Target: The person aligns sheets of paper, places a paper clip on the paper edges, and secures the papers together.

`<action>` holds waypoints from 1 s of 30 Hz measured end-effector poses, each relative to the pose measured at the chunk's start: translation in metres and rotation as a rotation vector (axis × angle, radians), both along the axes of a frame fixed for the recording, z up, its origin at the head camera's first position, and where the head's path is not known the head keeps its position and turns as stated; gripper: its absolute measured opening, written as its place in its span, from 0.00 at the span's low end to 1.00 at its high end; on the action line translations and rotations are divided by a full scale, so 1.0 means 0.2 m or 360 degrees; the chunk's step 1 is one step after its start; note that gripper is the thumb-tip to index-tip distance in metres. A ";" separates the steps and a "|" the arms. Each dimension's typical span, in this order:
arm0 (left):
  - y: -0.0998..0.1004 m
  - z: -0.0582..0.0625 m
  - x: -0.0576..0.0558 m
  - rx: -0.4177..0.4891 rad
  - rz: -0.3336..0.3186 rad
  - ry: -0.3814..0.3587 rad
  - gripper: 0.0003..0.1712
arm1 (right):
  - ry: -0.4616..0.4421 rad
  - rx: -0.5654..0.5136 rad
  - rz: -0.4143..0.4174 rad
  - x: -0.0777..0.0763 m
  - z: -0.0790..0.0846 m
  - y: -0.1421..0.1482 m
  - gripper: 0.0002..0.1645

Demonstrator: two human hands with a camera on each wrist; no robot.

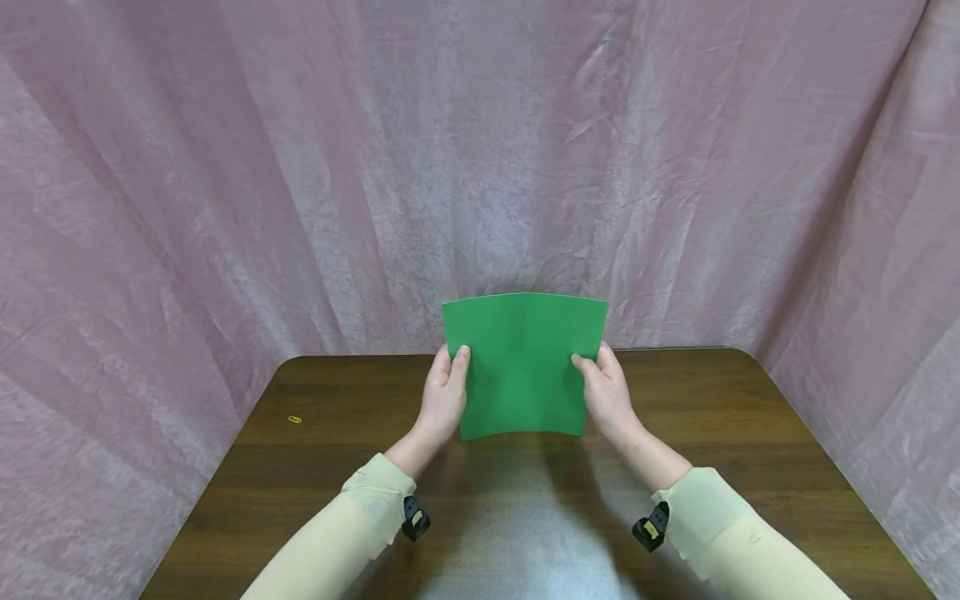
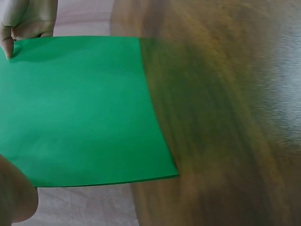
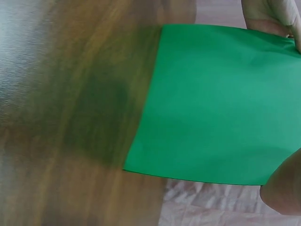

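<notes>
A green sheet point(image 1: 525, 367), possibly several sheets of paper together, is held up above the far part of the table. My left hand point(image 1: 444, 392) pinches its left edge, with the thumb on the face toward me. On the opposite edge my right hand point(image 1: 607, 393) grips it the same way. The sheet bows a little between the hands. In the left wrist view the green sheet point(image 2: 84, 113) spans from one hand to the other. The right wrist view shows the sheet's point(image 3: 216, 103) lower edge above the wood. Fingers behind the sheet are hidden.
A small yellow paper clip point(image 1: 295, 419) lies on the left part of the brown wooden table point(image 1: 337, 483). Pink curtains point(image 1: 480, 167) hang behind the table and along its sides. A dark band with a small device point(image 1: 651, 529) sits on each wrist.
</notes>
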State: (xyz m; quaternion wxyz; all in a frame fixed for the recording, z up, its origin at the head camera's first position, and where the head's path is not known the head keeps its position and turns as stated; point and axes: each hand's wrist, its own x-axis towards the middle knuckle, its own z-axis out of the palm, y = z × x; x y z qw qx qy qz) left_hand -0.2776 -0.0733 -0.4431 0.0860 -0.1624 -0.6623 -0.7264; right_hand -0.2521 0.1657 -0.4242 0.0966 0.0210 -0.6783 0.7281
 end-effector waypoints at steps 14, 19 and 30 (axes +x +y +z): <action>0.00 -0.13 0.03 -0.0003 -0.0053 -0.0110 0.22 | -0.0087 0.0037 -0.0057 0.01 -0.13 -0.02 0.18; 0.01 -0.13 0.03 0.0018 -0.0073 -0.0109 0.21 | -0.0083 0.0032 -0.0041 0.02 -0.14 -0.01 0.17; -0.02 -0.05 0.04 -0.0124 0.0014 -0.0188 0.18 | -0.0077 0.0135 0.0063 0.04 -0.07 0.05 0.17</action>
